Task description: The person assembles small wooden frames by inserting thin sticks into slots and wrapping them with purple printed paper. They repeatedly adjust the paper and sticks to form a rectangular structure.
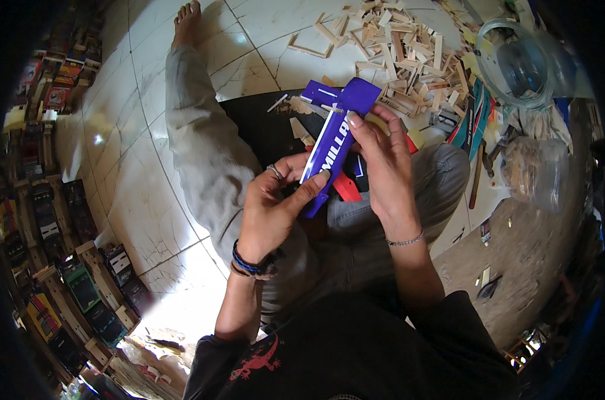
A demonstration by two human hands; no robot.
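Note:
A narrow purple panel [330, 142] with white lettering and a wider flap at its far end is held tilted above my lap. My left hand [273, 203] pinches its near end, thumb on the printed face. Farther up, my right hand [384, 157] grips the right edge near the flap with thumb and fingers. A small pale sliver [330, 108] lies across the panel by the flap. Under the panel shows a red object [346, 187], partly hidden, its kind unclear. A black board [249, 120] rests below, with small scraps [278, 103] on it.
A heap of small wooden pieces [409, 63] lies on the tiled floor beyond. To the right are a teal flat package [472, 120], a hammer [476, 177] and clear plastic [539, 177]. Wooden racks [82, 287] with dark, boxy items line the left. My legs flank the board.

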